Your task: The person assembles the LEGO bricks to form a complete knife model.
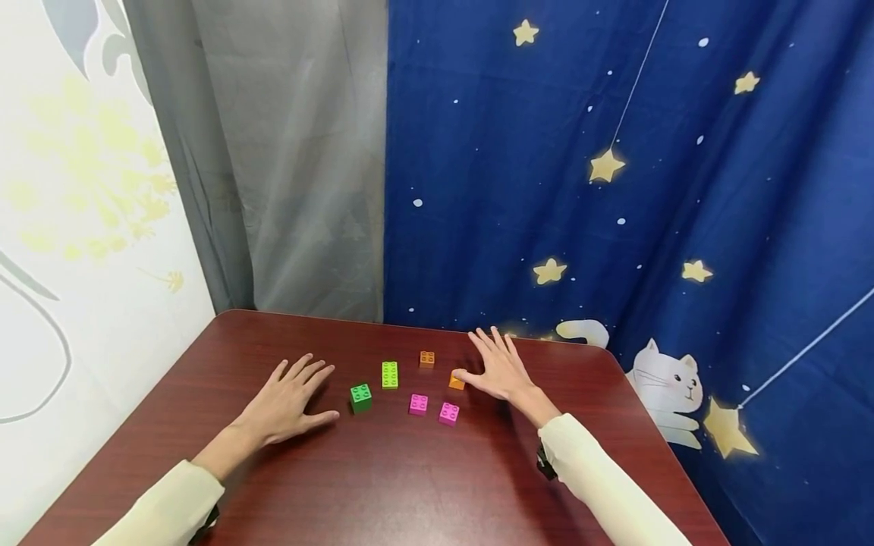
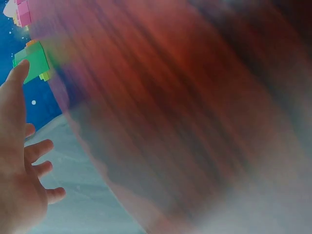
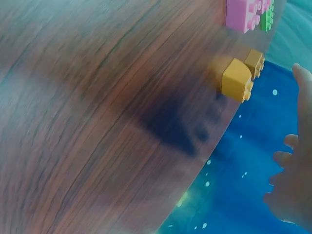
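Orange toy building brick (image 3: 234, 84), right of centre on the desk (image 1: 382, 485), near the thumb of the right hand (image 1: 504, 377), whose grip is spread and empty. Leftward lie two pink bricks (image 1: 419, 406), a lime brick (image 1: 390, 375) and a green brick (image 1: 360, 402), near the left hand (image 1: 287, 409), its grip likewise splayed, holding nothing. A low thumb sweep could displace either neighbouring brick.

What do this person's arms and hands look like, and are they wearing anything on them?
The left hand and right hand are gloveless. The left sleeve and right sleeve are pale cream and plain. A small black item peeks from under each; too little shows to name it.
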### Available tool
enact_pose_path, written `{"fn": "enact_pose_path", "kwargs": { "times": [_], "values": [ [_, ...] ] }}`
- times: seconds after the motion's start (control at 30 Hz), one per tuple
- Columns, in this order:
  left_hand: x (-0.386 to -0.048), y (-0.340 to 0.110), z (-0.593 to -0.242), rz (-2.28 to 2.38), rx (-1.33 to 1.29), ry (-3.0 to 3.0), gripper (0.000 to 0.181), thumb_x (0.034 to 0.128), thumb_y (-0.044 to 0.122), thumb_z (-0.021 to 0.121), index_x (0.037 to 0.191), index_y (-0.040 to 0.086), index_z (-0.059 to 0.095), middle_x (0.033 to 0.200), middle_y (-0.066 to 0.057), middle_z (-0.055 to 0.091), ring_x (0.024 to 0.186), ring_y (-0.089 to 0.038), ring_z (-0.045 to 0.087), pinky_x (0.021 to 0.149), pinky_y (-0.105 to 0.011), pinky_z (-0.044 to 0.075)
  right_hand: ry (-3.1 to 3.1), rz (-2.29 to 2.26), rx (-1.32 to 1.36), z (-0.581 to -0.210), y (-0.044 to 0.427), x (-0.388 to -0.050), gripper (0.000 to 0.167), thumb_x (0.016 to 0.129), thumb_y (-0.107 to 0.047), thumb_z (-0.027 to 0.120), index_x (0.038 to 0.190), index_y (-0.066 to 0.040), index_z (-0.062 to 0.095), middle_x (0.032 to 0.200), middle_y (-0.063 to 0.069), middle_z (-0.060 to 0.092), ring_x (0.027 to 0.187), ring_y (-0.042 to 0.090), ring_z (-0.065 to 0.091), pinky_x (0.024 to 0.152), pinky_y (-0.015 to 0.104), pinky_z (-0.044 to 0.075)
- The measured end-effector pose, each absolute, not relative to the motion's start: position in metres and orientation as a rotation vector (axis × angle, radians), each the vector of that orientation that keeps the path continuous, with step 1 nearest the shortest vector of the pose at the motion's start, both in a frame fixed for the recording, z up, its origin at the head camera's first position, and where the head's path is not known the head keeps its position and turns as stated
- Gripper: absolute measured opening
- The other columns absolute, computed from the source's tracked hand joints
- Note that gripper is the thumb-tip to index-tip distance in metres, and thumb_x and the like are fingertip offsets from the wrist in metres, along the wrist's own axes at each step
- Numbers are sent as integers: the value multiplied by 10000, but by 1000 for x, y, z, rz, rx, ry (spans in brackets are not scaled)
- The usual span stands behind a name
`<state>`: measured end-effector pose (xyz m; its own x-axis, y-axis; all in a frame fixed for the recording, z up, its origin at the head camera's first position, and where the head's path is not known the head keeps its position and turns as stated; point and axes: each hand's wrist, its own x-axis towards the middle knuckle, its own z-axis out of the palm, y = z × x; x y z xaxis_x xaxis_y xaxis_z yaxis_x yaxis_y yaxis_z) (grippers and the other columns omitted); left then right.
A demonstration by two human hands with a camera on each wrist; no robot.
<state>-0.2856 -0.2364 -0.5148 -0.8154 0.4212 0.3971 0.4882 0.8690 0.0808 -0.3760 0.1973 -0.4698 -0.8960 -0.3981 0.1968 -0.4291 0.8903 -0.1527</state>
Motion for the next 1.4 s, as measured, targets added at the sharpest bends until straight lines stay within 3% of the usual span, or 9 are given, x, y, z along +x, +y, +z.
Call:
{"fn": "enact_pose_path", "kwargs": {
  "times": [0.4, 0.97, 1.4],
  "values": [
    [-287, -222, -516, -318, -714, -2656, 838, 874, 650, 727, 1478, 91, 569, 1445, -147, 599, 1458, -399, 406, 1152, -672, 269, -2895, 289, 757, -473, 171, -375, 984, 890, -757, 597, 1633, -165, 343, 1688, 68, 309, 1596, 291, 114, 1272, 493, 40],
    [-290, -207, -516, -370, -750, -2678, 843, 872, 664, 723, 1478, 100, 566, 1428, -98, 622, 1451, -390, 427, 1163, -649, 284, -2833, 290, 966, -479, 139, -377, 931, 890, -651, 702, 1601, -128, 405, 1632, 60, 418, 1571, 300, 223, 1257, 513, 167],
    [-289, -196, -515, -537, -688, -2762, 686, 879, 572, 769, 1362, 98, 664, 1321, -109, 680, 1340, -402, 537, 1086, -630, 400, -2874, 297, 1027, -488, 113, -379, 945, 874, -643, 731, 1598, -129, 409, 1630, 27, 423, 1562, 293, 251, 1260, 481, 179]
  ]
}}
